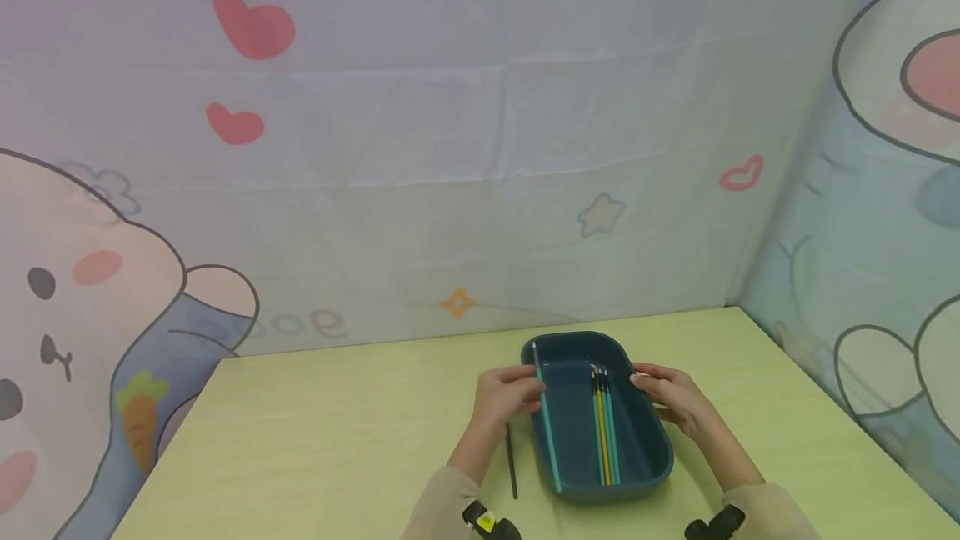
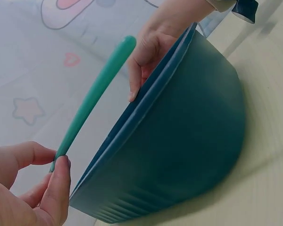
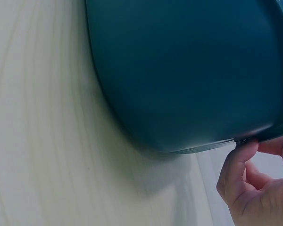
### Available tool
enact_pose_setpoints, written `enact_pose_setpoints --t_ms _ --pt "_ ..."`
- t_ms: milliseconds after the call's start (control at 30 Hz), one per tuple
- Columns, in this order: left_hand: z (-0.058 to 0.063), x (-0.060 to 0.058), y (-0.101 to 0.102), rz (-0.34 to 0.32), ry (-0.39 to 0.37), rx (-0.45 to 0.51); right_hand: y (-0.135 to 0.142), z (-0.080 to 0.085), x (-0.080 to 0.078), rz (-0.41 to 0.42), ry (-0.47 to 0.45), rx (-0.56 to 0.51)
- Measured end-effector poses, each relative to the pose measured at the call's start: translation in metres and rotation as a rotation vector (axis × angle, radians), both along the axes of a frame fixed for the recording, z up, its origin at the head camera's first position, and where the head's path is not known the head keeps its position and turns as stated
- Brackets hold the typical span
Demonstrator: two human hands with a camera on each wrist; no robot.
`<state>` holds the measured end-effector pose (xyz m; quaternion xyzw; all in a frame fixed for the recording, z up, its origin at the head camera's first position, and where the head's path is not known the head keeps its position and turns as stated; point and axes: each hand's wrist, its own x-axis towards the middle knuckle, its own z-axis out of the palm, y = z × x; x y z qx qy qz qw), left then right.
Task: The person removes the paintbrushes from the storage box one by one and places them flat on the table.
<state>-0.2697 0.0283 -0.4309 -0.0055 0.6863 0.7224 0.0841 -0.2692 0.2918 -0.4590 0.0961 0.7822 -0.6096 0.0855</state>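
Observation:
My left hand [image 1: 502, 398] pinches a teal paintbrush [image 2: 94, 89] near its ferrule, between thumb and fingers. In the head view the brush slants along the left side of a dark teal plastic basin [image 1: 647, 448], bristle tip pointing away and handle end toward me. My right hand [image 1: 677, 401] grips the basin's right rim, with the thumb at the edge and the fingers below it on the outside. Inside the basin, several thin paintbrushes [image 1: 605, 432] with teal and yellow handles lie side by side, tips pointing away.
On the pale wooden table [image 1: 337, 432] a dark thin stick [image 1: 512, 465] lies left of the basin. A printed cloth [image 1: 420, 140] with hearts and cartoon animals hangs behind the table and along its right side.

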Motion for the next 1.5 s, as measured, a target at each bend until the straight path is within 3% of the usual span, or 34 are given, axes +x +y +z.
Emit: enact_pose_setpoints --t_ms 533,767,867,1000,1233,1500 --pt "0.000 0.010 -0.010 0.000 0.001 0.029 0.000 0.002 0.002 0.005 0.001 -0.003" --pt "0.020 0.027 -0.019 -0.002 0.015 0.020 0.000 0.001 0.003 0.002 0.004 -0.006" --pt "0.022 0.030 -0.022 -0.001 0.017 0.019 0.000 0.001 0.002 0.004 0.005 -0.012" --pt "0.019 0.028 -0.025 0.005 0.006 0.007 0.000 0.001 0.002 0.001 0.003 -0.020" --pt "-0.011 0.010 -0.030 0.037 -0.010 -0.022 0.000 0.001 0.002 0.003 0.008 -0.013" --pt "-0.020 0.008 -0.036 0.042 -0.010 -0.031 0.000 0.002 0.002 0.009 0.013 -0.017"
